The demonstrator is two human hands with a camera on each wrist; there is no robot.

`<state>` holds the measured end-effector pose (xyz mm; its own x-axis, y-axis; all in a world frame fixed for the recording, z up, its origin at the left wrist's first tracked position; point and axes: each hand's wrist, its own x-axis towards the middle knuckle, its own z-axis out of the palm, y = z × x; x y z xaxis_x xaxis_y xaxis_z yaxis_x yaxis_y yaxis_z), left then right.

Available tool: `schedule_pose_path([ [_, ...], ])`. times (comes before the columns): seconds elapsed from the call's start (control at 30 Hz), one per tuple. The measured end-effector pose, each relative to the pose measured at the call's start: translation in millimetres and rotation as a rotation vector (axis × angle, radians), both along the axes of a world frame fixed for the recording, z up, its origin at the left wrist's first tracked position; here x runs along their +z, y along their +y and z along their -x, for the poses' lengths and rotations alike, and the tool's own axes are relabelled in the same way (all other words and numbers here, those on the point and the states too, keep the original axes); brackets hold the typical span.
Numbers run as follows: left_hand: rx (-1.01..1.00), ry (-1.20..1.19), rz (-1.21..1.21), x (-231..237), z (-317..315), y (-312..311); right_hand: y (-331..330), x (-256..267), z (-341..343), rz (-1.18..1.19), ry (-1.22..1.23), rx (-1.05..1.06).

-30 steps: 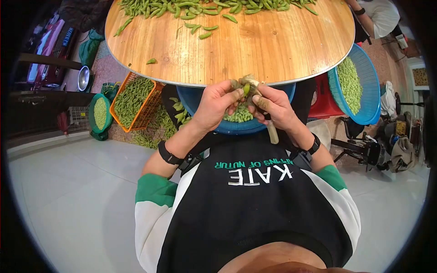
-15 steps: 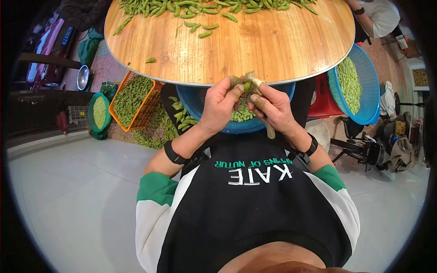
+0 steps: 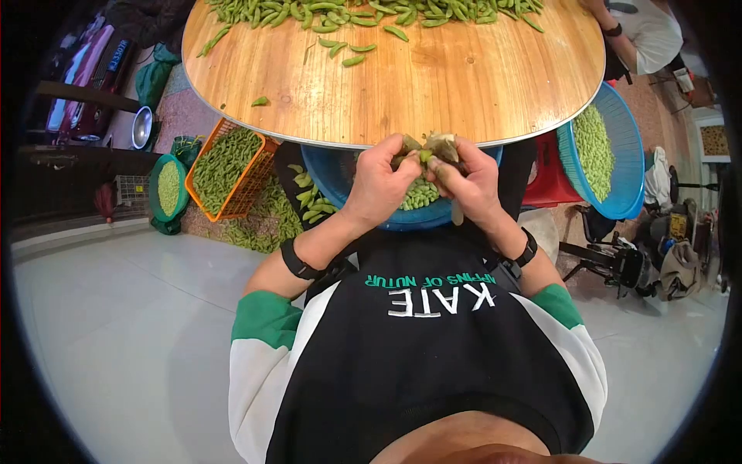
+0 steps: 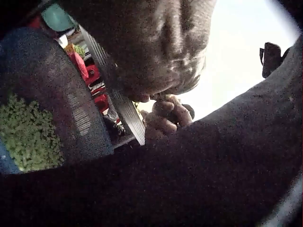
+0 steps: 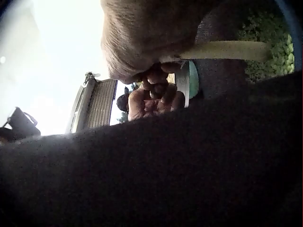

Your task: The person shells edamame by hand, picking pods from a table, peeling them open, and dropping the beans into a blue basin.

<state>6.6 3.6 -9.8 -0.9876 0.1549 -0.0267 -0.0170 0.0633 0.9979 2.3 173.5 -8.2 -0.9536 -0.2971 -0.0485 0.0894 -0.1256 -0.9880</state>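
Observation:
At the near edge of the wooden table (image 3: 386,100), both hands meet over a blue basin (image 3: 332,174). A small green pod (image 3: 424,157) shows between the fingertips, pinched by the left hand (image 3: 377,185). Curled close against it, the right hand (image 3: 475,185) grips a pale, handle-like piece (image 3: 457,213), whose end sticks out below the palm; the right wrist view shows this pale handle (image 5: 232,50) too. Brownish coverings wrap some fingertips. Shelled green beans (image 3: 420,195) lie in the basin below. What lies inside the right palm is hidden.
Green pods (image 3: 325,14) are heaped at the table's far side. An orange crate of pods (image 3: 246,182) and a green basin of beans (image 3: 184,189) stand left; a large blue basin (image 3: 627,147) stands right. Another person's arm (image 3: 621,45) shows top right.
The fingertips have drawn closer together around the pod, and less of it shows. The right hand has turned slightly, with its thumb nearer the left thumb. The head view has shifted slightly.

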Motion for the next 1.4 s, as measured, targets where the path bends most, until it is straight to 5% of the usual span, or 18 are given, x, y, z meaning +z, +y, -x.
schedule_pose_path([
  [0.13,0.046,0.013,0.006,3.3,-1.2,2.3,3.8,-12.3,7.6,-0.228,0.379,-0.066],
  [0.2,-0.008,0.203,0.214,9.5,-2.8,-1.0,5.0,-14.6,12.6,-0.407,0.609,-0.042],
  [0.4,-0.062,0.411,0.484,37.1,-19.5,-26.5,-6.6,-3.5,3.7,-0.460,0.677,-0.003],
  [0.53,-0.293,0.197,1.209,72.9,-35.0,-86.6,4.9,-11.4,6.8,-0.488,0.618,0.118],
  [0.63,-0.271,0.393,1.360,68.2,-23.2,-112.4,4.2,-11.2,2.7,-0.550,0.700,0.150],
  [0.77,0.023,0.596,0.955,53.3,53.1,-90.6,-0.3,-11.6,4.9,-0.487,0.651,0.115],
  [0.83,0.126,0.585,0.953,39.6,93.8,-71.6,2.9,-9.2,5.8,-0.445,0.584,0.119],
  [1.0,0.090,0.535,0.994,8.6,146.6,-77.3,16.0,4.3,4.2,-0.120,-0.089,0.160],
  [1.17,0.068,0.482,0.936,22.4,127.0,-71.0,10.8,3.8,15.1,0.188,-0.216,0.206],
  [1.23,0.026,0.041,0.433,25.2,116.2,-67.3,1.8,4.7,19.3,0.281,-0.291,0.195],
  [1.27,0.012,0.032,0.435,28.5,107.2,-62.1,-2.5,5.4,21.3,0.364,-0.356,0.193],
  [1.33,-0.049,-0.202,-0.143,40.1,84.5,-45.0,-9.4,8.4,22.8,0.372,-0.366,0.189],
  [1.4,-0.059,-0.180,-0.139,36.1,69.3,-30.3,-14.0,10.6,21.9,0.398,-0.344,0.191],
])
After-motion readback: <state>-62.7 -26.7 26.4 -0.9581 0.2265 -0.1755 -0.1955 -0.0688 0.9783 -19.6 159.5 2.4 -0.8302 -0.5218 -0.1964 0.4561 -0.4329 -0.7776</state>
